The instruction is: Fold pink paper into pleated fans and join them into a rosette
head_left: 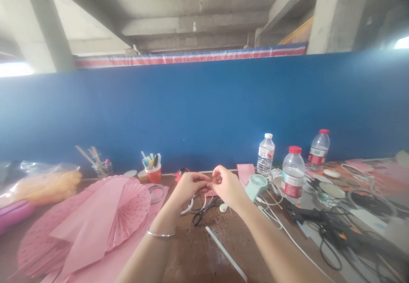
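Observation:
My left hand (pixel 188 186), below it a silver bangle (pixel 161 234) on the wrist, meets my right hand (pixel 227 186) above the middle of the table. The fingers of both are bent and pinched close together, fingertips nearly touching. Whatever is between them is too small or hidden to make out. Beneath the hands lie black-handled scissors (pixel 198 218), partly covered, and a scatter of small dark bits (pixel 220 223). Closer to me, a thin white strip (pixel 226 253) rests at a slant on the brown tabletop (pixel 188 253).
Pleated pink paper (pixel 132 215) with punched holes covers the left side. Behind it stands a red cup (pixel 154 174) of pens. To the right are a mint handheld fan (pixel 256 186), a red-capped bottle (pixel 293 174), a white-capped bottle (pixel 266 153) and tangled cables (pixel 329 236). A blue partition (pixel 204 112) closes the back.

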Demonstrator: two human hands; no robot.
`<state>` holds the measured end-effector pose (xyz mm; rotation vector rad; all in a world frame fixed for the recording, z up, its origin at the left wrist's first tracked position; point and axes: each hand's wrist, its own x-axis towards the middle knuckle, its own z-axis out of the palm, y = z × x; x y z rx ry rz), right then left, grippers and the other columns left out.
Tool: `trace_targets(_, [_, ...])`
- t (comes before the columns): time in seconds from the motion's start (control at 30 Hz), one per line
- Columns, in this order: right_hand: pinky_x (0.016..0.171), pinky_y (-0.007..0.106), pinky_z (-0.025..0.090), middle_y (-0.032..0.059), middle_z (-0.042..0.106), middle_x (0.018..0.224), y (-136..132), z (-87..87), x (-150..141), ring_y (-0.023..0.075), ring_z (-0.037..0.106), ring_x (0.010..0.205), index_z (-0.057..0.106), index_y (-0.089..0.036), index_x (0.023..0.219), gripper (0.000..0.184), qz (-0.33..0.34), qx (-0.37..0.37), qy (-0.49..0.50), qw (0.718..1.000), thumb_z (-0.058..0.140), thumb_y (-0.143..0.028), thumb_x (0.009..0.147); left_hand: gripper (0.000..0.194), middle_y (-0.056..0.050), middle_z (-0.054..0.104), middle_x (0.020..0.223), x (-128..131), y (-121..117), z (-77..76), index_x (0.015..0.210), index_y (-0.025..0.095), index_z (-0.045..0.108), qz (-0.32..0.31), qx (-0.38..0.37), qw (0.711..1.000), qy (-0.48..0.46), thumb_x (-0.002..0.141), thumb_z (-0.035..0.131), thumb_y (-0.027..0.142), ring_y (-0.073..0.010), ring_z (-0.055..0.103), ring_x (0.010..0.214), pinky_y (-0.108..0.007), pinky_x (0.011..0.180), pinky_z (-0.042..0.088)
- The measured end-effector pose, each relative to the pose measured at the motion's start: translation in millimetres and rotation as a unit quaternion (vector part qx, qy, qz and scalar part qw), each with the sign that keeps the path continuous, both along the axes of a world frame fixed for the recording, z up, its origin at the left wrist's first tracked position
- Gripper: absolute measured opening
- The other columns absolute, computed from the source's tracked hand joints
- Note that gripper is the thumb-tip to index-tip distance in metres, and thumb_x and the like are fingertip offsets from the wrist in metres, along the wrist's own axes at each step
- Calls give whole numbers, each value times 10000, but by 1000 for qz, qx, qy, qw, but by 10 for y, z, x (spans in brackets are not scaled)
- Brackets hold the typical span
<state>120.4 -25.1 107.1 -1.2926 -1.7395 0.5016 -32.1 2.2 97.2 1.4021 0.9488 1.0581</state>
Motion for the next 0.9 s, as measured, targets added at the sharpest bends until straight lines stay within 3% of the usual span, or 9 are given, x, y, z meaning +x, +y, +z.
trace_targets(0.43, [508,224,330,-43,570,649,27,-47,-12,132,518,589,466,-233,749,135,-10,6,-7,1000,566,-229,658,232,-67,663,674,32,-49,47,763,92,659,8,-15,1000,3,592,711,241,-134,617,604,-250,623,491])
trace_targets(0.6, [524,229,365,-37,579,666,26,-24,8,131,533,599,481,-228,760,111,9,1,18,1000,523,-191,664,261,-82,675,702,-1,-75,76,786,109,666,-4,45,997,59,606,703,294,-164,624,644,-270,630,478])
trace_targets(0.67, [527,234,386,-31,584,669,28,1,32,129,540,585,478,-218,759,91,44,-21,50,998,521,-213,678,233,-75,678,687,-30,-89,120,764,124,676,20,86,990,111,613,687,301,-169,620,630,-260,598,467])
trace_targets(0.8, [446,220,371,-22,612,696,25,48,53,102,520,468,440,-213,759,128,123,-107,141,976,535,-273,698,147,-45,686,690,-73,-123,220,705,160,690,130,177,952,212,601,664,260,-178,616,642,-248,588,447])
trace_targets(0.9, [411,205,339,-18,629,731,27,43,28,91,517,441,417,-217,733,195,131,-126,157,971,584,-294,668,126,-39,690,697,-56,-157,245,703,170,690,153,205,939,229,609,639,236,-177,618,651,-248,605,445])
